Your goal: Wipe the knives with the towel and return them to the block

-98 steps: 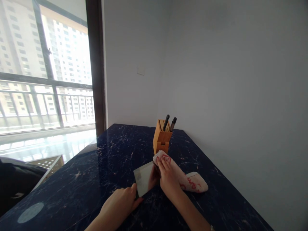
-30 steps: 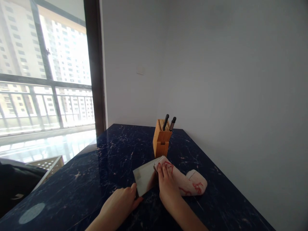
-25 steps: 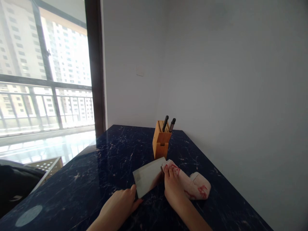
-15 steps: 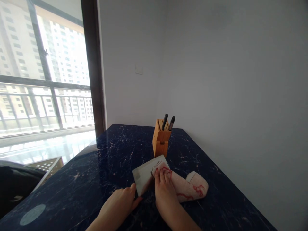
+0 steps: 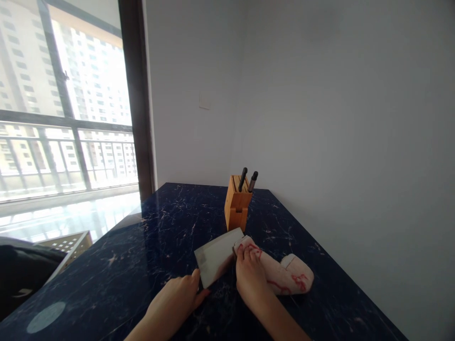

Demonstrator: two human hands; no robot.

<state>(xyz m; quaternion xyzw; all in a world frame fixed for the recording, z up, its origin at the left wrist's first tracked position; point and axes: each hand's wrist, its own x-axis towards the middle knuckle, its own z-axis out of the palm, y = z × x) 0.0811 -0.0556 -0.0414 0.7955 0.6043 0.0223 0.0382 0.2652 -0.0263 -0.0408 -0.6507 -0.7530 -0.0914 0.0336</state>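
While left grip (image 5: 177, 296) clasps rectangular silver-metal cleaver (image 5: 214, 260), right grip (image 5: 250, 271), seemingly pinching red-marked white cloth (image 5: 282, 275), has slid toward right edge of dark-blue counter (image 5: 181, 218), baring more blade.

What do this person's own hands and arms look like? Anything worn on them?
The bare left hand and bare right hand are ungloved, with no rings visible. No sleeves show on the visible forearms. The right hand's fingernails look reddish, perhaps polished.

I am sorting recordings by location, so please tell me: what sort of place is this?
Probably a room in a high-rise home: a dark marbled table bears a wooden knife block, and the large window looks out on a railing and tall buildings.
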